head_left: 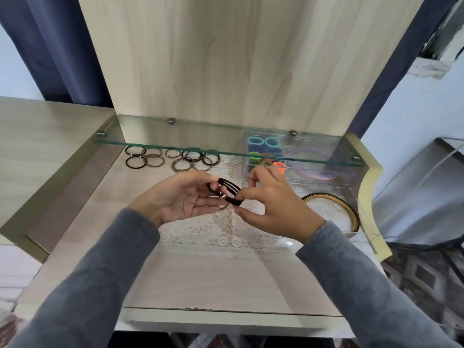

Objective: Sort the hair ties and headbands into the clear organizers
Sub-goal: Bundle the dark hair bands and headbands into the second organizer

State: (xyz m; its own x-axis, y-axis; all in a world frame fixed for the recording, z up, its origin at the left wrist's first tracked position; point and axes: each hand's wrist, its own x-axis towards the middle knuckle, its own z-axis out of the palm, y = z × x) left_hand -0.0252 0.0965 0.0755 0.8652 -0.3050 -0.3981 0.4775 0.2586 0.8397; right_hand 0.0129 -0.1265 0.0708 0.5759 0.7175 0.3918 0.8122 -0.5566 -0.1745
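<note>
A small bunch of dark brown hair ties (227, 190) is stretched between both hands above the lace mat (221, 234). My left hand (183, 197) pinches its left end, palm up. My right hand (271, 209) pinches the right end between thumb and fingers. Several more brown and black hair ties (173, 158) lie loose at the back of the table. A clear organizer (313, 177) at the back right holds colourful thick hair ties (266, 151) and pastel headbands (316, 174). A nearer clear organizer (361, 222) holds a black and gold headband (349, 209).
A glass shelf (175, 144) runs across above the back of the table, over the loose ties and the organizer. A wooden back panel (238, 59) rises behind it. The table's front edge (226, 312) is near me. Dark curtains hang on both sides.
</note>
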